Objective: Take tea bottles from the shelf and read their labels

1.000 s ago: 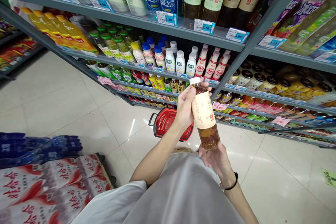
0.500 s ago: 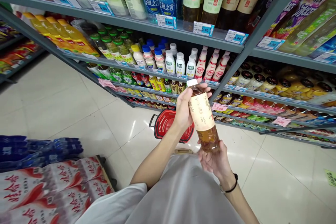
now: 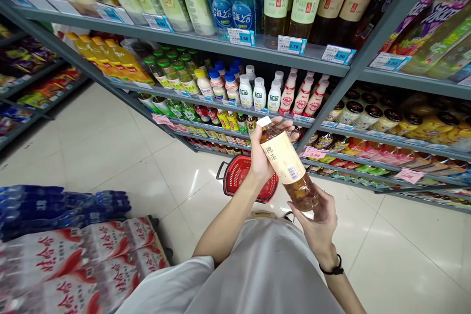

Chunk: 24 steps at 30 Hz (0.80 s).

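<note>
One tea bottle (image 3: 286, 163) is up in the air, tilted. The left hand (image 3: 260, 162) has its grip closed around the top; the right hand (image 3: 320, 218) grips the bottom, maybe so it won't slip. Most of the label (image 3: 280, 153) shows, perhaps for reading. The red basket (image 3: 235, 172) sits on the floor (image 3: 184, 176), likely to spare both hands.

Grey, probably metal shelves (image 3: 198, 43) flank a pale tiled floor (image 3: 121, 149).

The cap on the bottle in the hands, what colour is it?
The cap is white; it shows best in the head view.
</note>
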Motion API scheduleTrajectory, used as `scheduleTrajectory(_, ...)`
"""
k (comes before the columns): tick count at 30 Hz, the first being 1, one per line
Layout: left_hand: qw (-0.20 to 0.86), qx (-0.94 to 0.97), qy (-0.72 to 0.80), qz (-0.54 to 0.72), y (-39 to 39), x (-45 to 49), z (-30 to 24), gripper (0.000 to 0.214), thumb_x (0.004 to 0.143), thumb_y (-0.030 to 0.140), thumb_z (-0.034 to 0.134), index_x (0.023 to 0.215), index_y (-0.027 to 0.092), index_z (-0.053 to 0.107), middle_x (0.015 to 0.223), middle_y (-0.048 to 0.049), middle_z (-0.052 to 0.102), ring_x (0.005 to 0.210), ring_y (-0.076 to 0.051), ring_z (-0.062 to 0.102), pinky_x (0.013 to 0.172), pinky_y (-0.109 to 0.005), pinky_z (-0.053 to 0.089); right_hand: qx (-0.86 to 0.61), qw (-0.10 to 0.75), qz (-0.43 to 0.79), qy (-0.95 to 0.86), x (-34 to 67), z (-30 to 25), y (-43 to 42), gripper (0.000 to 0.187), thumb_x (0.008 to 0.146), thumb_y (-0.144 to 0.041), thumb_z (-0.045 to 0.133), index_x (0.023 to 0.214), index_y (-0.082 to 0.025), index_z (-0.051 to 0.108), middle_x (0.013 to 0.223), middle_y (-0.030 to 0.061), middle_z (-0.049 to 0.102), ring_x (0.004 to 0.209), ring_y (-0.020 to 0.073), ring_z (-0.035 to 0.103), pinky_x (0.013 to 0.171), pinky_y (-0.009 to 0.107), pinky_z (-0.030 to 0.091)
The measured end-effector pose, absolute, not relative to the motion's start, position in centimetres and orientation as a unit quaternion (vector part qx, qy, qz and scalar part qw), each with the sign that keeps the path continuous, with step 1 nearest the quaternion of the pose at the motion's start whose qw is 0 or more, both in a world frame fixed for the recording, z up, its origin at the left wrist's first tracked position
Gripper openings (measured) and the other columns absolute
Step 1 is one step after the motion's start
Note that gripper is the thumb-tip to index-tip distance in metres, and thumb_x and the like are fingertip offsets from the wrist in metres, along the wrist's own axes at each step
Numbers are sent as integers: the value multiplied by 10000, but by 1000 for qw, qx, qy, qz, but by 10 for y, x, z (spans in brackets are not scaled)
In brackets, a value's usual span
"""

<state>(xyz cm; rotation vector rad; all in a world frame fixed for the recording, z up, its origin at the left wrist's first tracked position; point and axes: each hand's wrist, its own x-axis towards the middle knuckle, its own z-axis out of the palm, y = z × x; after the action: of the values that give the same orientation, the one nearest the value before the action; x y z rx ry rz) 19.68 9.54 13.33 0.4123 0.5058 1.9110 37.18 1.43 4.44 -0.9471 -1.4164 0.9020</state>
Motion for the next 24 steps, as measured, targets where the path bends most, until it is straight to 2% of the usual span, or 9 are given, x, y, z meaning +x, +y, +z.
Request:
scheduleTrajectory(6, 527, 200, 212, 798, 100, 193, 126, 503, 963, 644, 506, 999, 201, 741, 988, -71, 762, 963, -218, 732, 933, -372, 609, -358, 604, 284, -653, 373, 42, 20, 736, 774, -147, 894, 1435, -221, 579, 1274, 144, 636, 1198, 279, 676, 879, 398, 675)
scheduleTrajectory(10, 521, 239, 260, 777, 103, 173, 103, 523, 911, 697, 571, 941, 201, 734, 875, -66, 755, 950, -245, 755, 854, -355, 620, -410, 556, 404, -600, 376, 43, 28, 701, 785, -233, 905, 1417, -208, 601, 1355, 159, 656, 1202, 281, 687, 938, 407, 653)
scheduleTrajectory(11, 521, 243, 289, 766, 102, 165, 93, 528, 876, 708, 622, 937, 196, 738, 893, -75, 765, 966, -257, 757, 837, -352, 621, -419, 537, 453, -575, 377, 43, 31, 670, 789, -269, 908, 1392, -200, 622, 1340, 154, 676, 1158, 269, 704, 913, 383, 652)
scheduleTrajectory(13, 528, 252, 348, 733, 96, 147, 69, 570, 771, 713, 756, 954, 174, 764, 936, -104, 784, 999, -290, 759, 824, -353, 621, -423, 498, 546, -524, 380, 39, 37, 566, 825, -375, 883, 1313, -175, 675, 1151, 122, 747, 903, 207, 728, 715, 293, 629)
scheduleTrajectory(16, 550, 297, 432, 651, 81, 117, 23, 605, 673, 691, 863, 929, 145, 808, 926, -146, 792, 992, -344, 758, 796, -359, 615, -456, 444, 633, -442, 382, 20, 48, 534, 889, -615, 757, 1081, -118, 732, 748, 48, 690, 516, 97, 502, 438, 209, 374)
scheduleTrajectory(18, 556, 324, 503, 577, 71, 101, -12, 522, 719, 657, 848, 843, 151, 802, 910, -146, 791, 956, -325, 756, 799, -334, 608, -514, 389, 660, -385, 380, -4, 56, 647, 883, -750, 676, 883, -103, 703, 602, 26, 601, 453, 78, 399, 414, 211, 258)
scheduleTrajectory(20, 539, 318, 602, 496, 65, 92, -51, 479, 770, 647, 807, 736, 171, 766, 802, -105, 768, 801, -252, 739, 693, -276, 590, -572, 318, 687, -317, 375, -38, 64, 706, 853, -820, 646, 751, -122, 632, 543, 17, 552, 433, 73, 376, 416, 215, 209)
scheduleTrajectory(22, 547, 303, 632, 457, 64, 88, -93, 534, 776, 665, 782, 612, 166, 688, 620, -91, 687, 601, -224, 676, 573, -294, 572, -599, 260, 718, -242, 368, -77, 72, 710, 822, -843, 651, 756, -137, 608, 554, 11, 556, 434, 68, 384, 424, 208, 211)
scheduleTrajectory(24, 553, 281, 654, 433, 67, 87, -137, 604, 740, 740, 748, 571, 172, 633, 551, -82, 638, 514, -221, 635, 533, -330, 578, -604, 230, 739, -191, 359, -118, 77, 696, 794, -838, 663, 814, -144, 622, 617, 26, 609, 455, 73, 429, 446, 200, 275)
